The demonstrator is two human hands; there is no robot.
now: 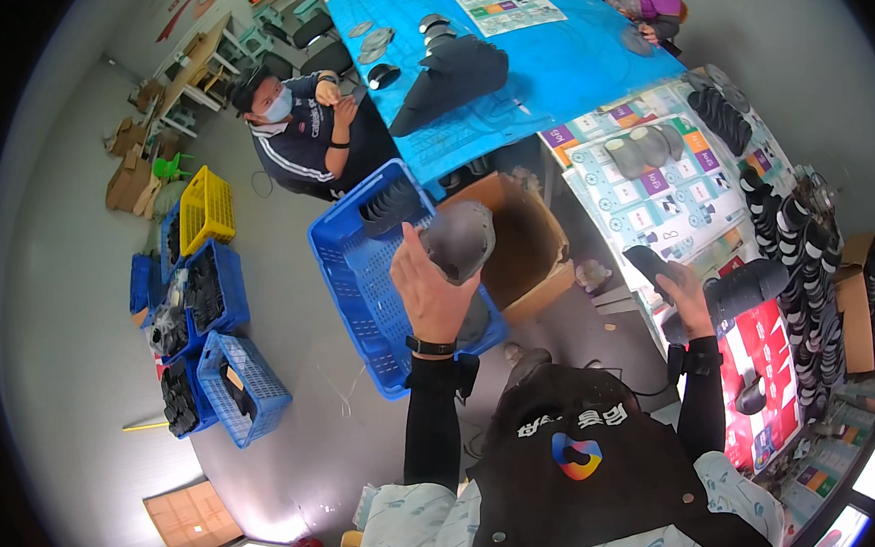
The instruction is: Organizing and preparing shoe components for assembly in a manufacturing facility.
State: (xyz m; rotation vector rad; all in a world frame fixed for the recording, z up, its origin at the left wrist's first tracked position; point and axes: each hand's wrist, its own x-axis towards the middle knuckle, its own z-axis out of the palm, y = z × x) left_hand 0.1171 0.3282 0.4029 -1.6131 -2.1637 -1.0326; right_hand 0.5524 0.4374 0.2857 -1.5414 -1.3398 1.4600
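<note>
My left hand [437,292] is raised over a blue plastic crate [328,248], its fingers curled round a grey, rounded, cup-shaped piece [459,240]. The hollow edge of this piece faces me. At the right, by the edge of the side table, my right hand [686,296] is closed on a dark, flat, curved piece [646,264]. Next to that hand lies a black rounded form [749,288], partly behind my fingers and wrist. Dark curved pieces [389,208] stand in a row at the far end of the crate, and a grey piece shows under my left wrist.
An open cardboard box [548,285] stands right of the crate. Beyond is a blue-covered table [545,66] with a dark pile [451,80]. A masked person [304,131] sits at the left, another at the far right. Stacked dark pieces [809,291] line the right side.
</note>
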